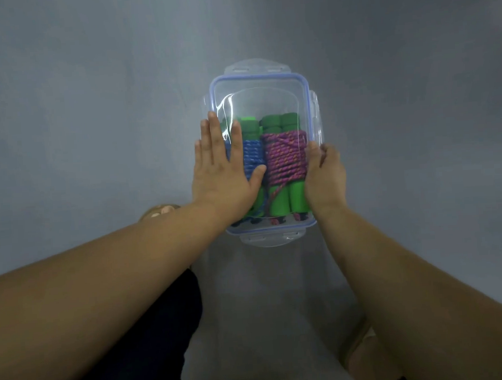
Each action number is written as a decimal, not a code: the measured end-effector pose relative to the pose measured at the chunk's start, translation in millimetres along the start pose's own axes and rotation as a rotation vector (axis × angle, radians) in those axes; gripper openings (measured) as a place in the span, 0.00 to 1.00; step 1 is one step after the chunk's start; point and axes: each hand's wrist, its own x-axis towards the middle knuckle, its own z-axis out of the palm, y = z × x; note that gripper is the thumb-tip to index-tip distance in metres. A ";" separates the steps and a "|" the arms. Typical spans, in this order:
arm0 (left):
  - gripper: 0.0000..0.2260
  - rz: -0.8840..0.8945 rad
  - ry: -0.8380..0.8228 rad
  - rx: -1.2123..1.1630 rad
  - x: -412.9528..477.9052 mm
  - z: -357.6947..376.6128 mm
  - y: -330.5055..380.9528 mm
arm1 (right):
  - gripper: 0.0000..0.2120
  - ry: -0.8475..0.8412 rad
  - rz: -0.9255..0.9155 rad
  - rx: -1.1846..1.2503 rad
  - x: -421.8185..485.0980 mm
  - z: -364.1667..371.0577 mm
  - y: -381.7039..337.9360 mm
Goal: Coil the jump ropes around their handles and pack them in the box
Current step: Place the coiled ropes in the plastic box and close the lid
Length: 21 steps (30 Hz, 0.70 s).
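We see a dim, cool, even light whose source we cannot place. The grey floor is palest around the middle and darkens toward the upper right corner, much like a vignette. Shadows are faint and soft-edged. White glare streaks curve across the left part of the clear lid, and a weaker sheen sits along its right edge. The whole picture looks slightly hazy and soft, with the rope strands under the lid the sharpest detail. Wide-angle distortion swells the forearms toward the lower corners, where they lose definition.
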 end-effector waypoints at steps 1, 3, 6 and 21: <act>0.35 0.006 -0.005 0.024 -0.2 3.4 1.1 | 0.24 -0.007 -0.011 -0.011 1.3 1.3 5.0; 0.35 0.015 0.004 0.047 1.6 8.6 1.1 | 0.25 -0.028 -0.034 -0.023 4.6 3.0 11.3; 0.37 0.016 0.011 0.074 3.8 10.2 -0.5 | 0.28 -0.088 -0.040 -0.029 5.2 4.5 11.6; 0.36 -0.006 -0.049 0.179 6.1 7.9 3.5 | 0.26 -0.142 -0.732 -0.804 65.1 29.1 -83.4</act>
